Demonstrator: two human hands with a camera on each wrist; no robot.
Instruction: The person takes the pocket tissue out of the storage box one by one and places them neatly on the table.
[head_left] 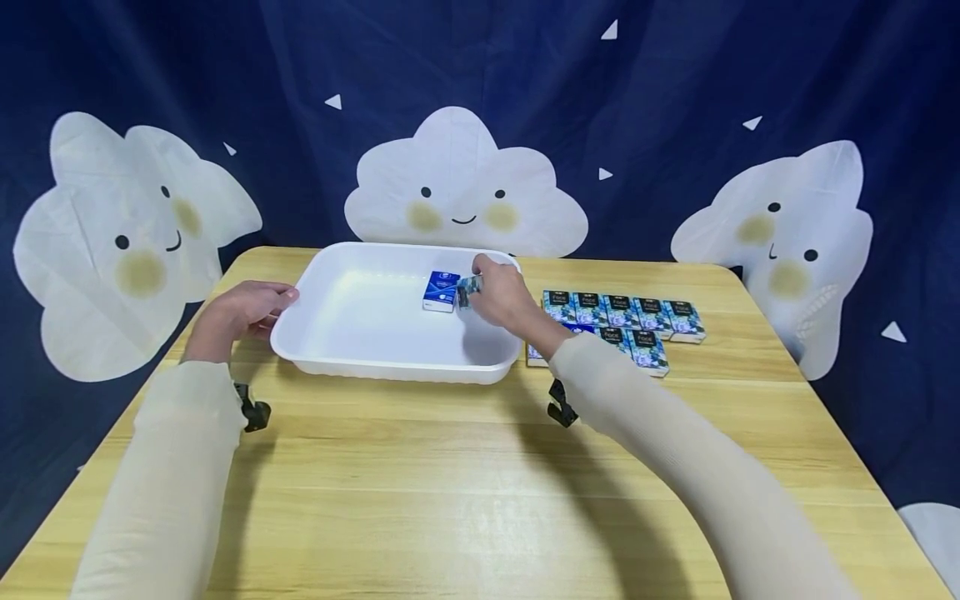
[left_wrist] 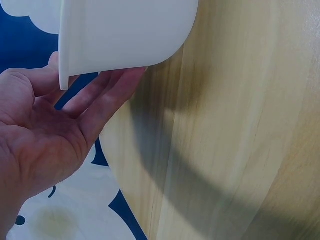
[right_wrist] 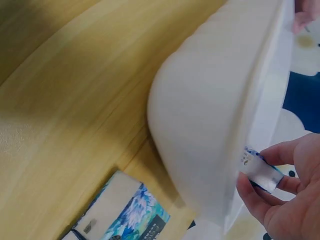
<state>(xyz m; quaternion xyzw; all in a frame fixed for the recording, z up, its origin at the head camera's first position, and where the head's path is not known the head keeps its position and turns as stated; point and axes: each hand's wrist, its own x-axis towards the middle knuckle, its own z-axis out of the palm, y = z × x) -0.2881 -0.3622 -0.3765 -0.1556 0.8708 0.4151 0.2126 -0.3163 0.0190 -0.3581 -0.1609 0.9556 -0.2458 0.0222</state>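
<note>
A white plastic tray (head_left: pixel 390 369) sits on the table. My left hand (head_left: pixel 251 308) grips its left end, with the thumb at the rim and the fingers against the outer wall (left_wrist: pixel 125 35). Over the tray's right part, my right hand (head_left: pixel 504 293) pinches a small floral tissue pack (right_wrist: pixel 262 171) between thumb and fingers. Inside the tray a blue tissue pack (head_left: pixel 441 292) lies just left of the held pack (head_left: pixel 468 292). Whether the held pack touches the tray floor is hidden by my hand.
Right of the tray, several floral tissue packs (head_left: pixel 621 312) form a back row. A shorter front row (head_left: pixel 648 352) includes a pack with a blue top (head_left: pixel 581 328), partly covered by my right forearm. A dark blue curtain (head_left: pixel 637 100) with clouds hangs behind the wooden table (head_left: pixel 420 483).
</note>
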